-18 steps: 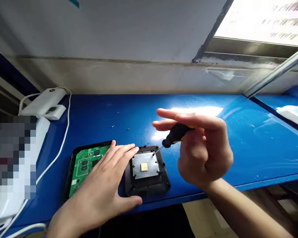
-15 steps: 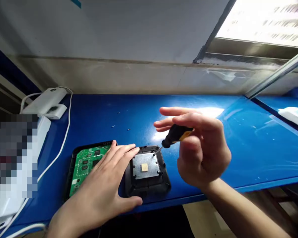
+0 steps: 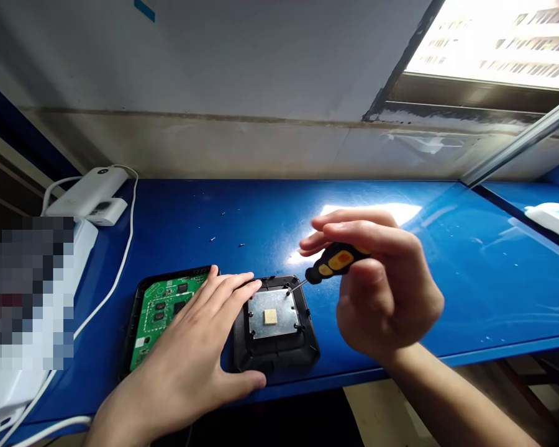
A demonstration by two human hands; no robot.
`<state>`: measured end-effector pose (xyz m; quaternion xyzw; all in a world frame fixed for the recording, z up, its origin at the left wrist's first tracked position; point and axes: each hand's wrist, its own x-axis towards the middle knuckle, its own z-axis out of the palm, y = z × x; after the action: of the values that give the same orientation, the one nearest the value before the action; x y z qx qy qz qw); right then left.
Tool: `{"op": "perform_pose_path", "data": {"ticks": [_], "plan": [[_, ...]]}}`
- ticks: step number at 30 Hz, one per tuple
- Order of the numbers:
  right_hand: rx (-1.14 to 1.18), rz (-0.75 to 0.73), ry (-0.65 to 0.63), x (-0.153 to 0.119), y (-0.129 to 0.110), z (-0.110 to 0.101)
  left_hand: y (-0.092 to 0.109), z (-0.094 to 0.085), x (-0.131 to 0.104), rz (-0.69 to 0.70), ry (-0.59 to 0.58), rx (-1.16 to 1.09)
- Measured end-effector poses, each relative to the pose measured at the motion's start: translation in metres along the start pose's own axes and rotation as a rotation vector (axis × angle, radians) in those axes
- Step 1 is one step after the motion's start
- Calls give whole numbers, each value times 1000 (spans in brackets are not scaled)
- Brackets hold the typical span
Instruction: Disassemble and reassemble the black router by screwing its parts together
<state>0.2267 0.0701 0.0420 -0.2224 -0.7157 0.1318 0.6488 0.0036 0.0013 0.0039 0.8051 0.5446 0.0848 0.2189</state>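
Note:
A screwdriver [image 3: 338,261] with a black and yellow handle is in my right hand [image 3: 391,285], held between thumb and fingers. Its thin shaft slopes down left to the upper right corner of a silver metal plate [image 3: 284,323]. The plate lies inside a black plastic cover [image 3: 279,360] and carries a small beige square pad [image 3: 271,316]. My left hand [image 3: 195,341] spreads over the cover's left side, fingertips at its top edge and thumb near the bottom. Partly beneath that hand, a green circuit board [image 3: 163,304] sits in another black housing.
Several small screws [image 3: 241,244] lie loose on the blue tabletop [image 3: 181,217] beyond the cover. White devices [image 3: 88,192] and a white cable [image 3: 121,267] stand along the left. A wall rises at the back, and a glass panel [image 3: 517,149] is on the right.
My right hand has shifted slightly right, and the screwdriver leans lower, its handle turned so more yellow shows. The tip stays at the plate's corner. My left hand has hardly moved.

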Motion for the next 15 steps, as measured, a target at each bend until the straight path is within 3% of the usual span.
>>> {"op": "perform_pose_path", "data": {"ticks": [4, 12, 15], "plan": [[-84, -32, 6, 3, 1, -3, 1, 0, 0, -7, -24, -3], [108, 78, -9, 1, 1, 2, -1, 1, -1, 22, 21, 9], [-7, 5, -4, 5, 3, 1, -1, 1, 0, 25, 21, 16]]}}
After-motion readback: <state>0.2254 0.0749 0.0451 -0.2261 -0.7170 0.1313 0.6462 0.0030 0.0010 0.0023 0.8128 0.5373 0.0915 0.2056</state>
